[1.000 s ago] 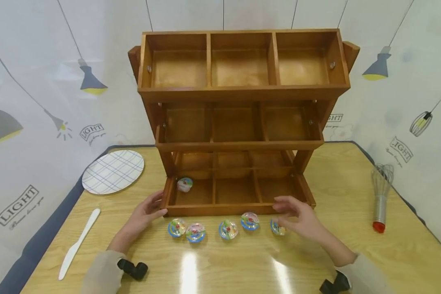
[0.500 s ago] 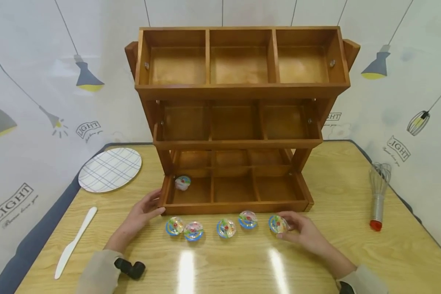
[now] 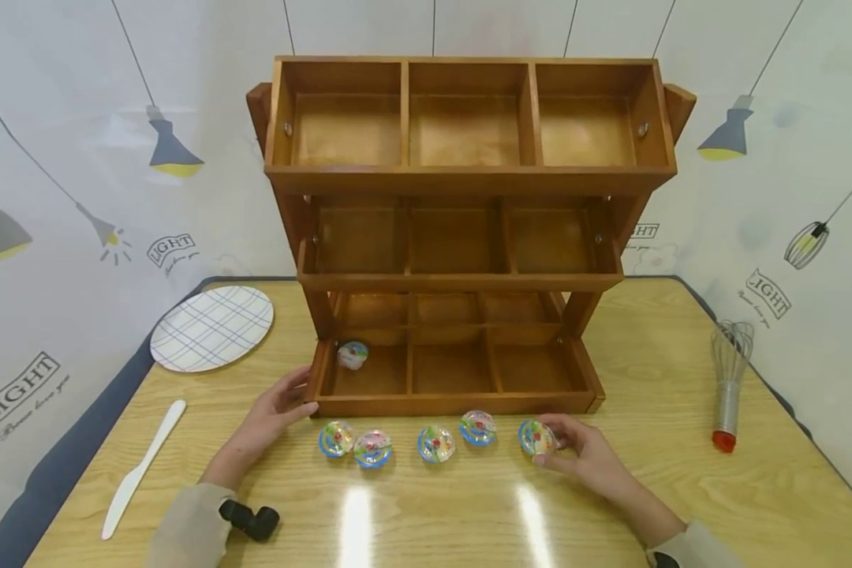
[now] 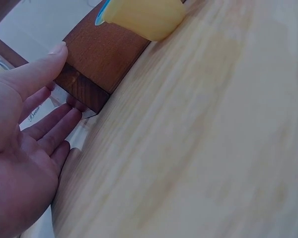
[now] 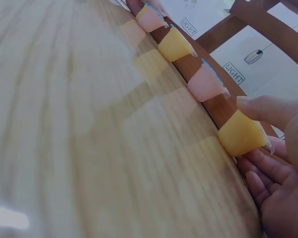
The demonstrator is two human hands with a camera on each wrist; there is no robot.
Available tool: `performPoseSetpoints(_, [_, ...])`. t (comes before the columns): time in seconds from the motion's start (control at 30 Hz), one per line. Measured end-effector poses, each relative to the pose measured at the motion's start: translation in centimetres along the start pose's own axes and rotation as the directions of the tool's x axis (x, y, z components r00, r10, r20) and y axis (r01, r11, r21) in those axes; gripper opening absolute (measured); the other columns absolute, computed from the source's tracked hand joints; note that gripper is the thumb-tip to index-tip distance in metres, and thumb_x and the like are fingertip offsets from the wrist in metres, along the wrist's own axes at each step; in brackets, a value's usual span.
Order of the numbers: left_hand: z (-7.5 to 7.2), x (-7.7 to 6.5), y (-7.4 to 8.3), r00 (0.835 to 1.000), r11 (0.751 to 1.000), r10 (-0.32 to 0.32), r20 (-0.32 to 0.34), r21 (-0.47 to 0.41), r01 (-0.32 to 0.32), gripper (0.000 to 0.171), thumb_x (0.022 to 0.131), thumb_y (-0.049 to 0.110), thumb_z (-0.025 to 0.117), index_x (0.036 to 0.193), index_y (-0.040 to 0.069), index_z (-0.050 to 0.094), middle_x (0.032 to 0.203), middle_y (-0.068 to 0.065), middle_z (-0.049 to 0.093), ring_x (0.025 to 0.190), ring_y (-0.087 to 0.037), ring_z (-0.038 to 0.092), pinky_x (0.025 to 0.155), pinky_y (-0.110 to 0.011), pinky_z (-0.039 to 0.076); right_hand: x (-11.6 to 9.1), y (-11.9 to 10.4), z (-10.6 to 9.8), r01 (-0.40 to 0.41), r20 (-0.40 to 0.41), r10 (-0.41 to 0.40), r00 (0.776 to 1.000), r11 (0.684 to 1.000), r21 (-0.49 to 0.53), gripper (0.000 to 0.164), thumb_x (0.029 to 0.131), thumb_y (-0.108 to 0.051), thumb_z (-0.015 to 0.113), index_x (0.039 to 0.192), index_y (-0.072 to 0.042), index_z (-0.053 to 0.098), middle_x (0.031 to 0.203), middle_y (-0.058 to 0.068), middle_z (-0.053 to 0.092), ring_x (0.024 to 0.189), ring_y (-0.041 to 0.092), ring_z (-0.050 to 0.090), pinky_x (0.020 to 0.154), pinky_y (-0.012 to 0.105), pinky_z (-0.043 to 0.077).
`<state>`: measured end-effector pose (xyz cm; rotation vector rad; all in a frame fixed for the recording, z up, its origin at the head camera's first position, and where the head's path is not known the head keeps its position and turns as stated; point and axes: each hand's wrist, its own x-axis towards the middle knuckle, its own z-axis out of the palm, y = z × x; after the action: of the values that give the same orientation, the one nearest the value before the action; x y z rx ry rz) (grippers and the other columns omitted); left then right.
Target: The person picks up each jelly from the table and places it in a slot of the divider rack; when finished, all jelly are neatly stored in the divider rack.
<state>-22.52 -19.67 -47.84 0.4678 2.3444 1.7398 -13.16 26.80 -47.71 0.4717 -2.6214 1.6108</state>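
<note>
My right hand (image 3: 588, 457) holds the rightmost jelly cup (image 3: 536, 437) between thumb and fingers, low at the table. In the right wrist view that jelly cup (image 5: 242, 135) is yellow, with a clear lip on its lid. At the left, my left hand (image 3: 273, 418) grips the front corner of the wooden shelf (image 3: 454, 405), thumb on the front and fingers along the side. More jelly cups stand in front of the shelf: two at left (image 3: 336, 439), one in the middle (image 3: 436, 444) and a pink one (image 3: 478, 427). Another jelly cup (image 3: 353, 355) sits in the bottom-left compartment.
The three-tier shelf rises at the back, each tier split into compartments. A checked plate (image 3: 213, 328) and a white plastic knife (image 3: 142, 470) lie at left. A whisk (image 3: 730, 386) with a red end lies at right. Behind the table hangs a lamp-print backdrop (image 3: 760, 189).
My right hand has come down from over the rightmost jelly cup to its right side and now holds it. The left hand has stayed at the shelf corner.
</note>
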Motion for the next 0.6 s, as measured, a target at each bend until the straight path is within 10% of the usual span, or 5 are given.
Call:
performPoseSetpoints(0.33, [0.12, 0.06, -0.21, 1.0, 1.0, 0.008, 0.009, -0.01, -0.008, 0.062, 0.085, 0.024, 0.059, 0.138, 0.013, 0.029, 0.138, -0.015, 0.037, 0.124, -0.032, 0.035, 0.087, -0.01, 0.037, -0.2, -0.03, 0.1, 0.012, -0.015, -0.012, 1.0, 1.0, 0.018, 0.046, 0.071, -0.011, 0.073, 0.111, 0.0, 0.054, 0.096, 0.016, 0.062, 0.083, 0.002, 0.056, 0.072, 0.019, 0.047])
performPoseSetpoints(0.6, [-0.04, 0.11, -0.08, 1.0, 1.0, 0.007, 0.007, -0.01, -0.007, 0.062, 0.085, 0.024, 0.059, 0.138, 0.014, 0.029, 0.138, -0.016, 0.038, 0.12, -0.018, 0.041, 0.087, -0.011, 0.037, 0.0, -0.26, 0.47, 0.003, -0.071, -0.003, 0.997, 1.0, 0.013, 0.046, 0.069, -0.01, 0.074, 0.11, 0.0, 0.055, 0.094, 0.016, 0.063, 0.081, 0.001, 0.055, 0.068, 0.021, 0.047])
